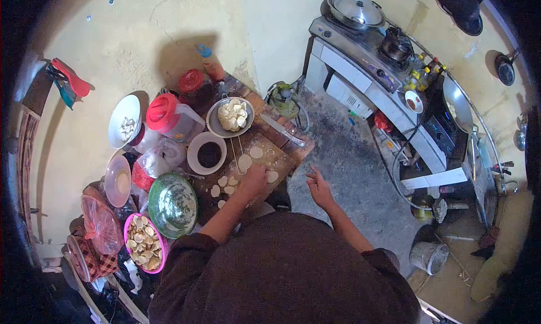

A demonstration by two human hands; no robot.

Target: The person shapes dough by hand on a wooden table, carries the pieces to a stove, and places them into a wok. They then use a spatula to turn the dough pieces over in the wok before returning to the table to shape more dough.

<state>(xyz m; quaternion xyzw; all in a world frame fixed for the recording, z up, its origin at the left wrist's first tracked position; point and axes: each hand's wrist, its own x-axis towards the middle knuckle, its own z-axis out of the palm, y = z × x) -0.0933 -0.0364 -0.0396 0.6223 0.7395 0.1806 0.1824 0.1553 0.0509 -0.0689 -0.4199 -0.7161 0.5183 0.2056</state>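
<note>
My left hand is low over the wooden board, fingers curled together; what they hold, if anything, is hidden. Pale flat dough rounds lie around it, and one round is just right of the fingers. Out to the right, over the floor, my right hand has its fingers apart and holds nothing. A strainer filled with pale slices stands behind the board, its wire handle reaching toward my left hand. A knife lies at the board's far right.
Left of the board are a white bowl of dark liquid, a green bowl, a pink basin of slices and a red-lidded jug. A gas stove with a lidded pan stands at the back right. A bucket sits on the floor.
</note>
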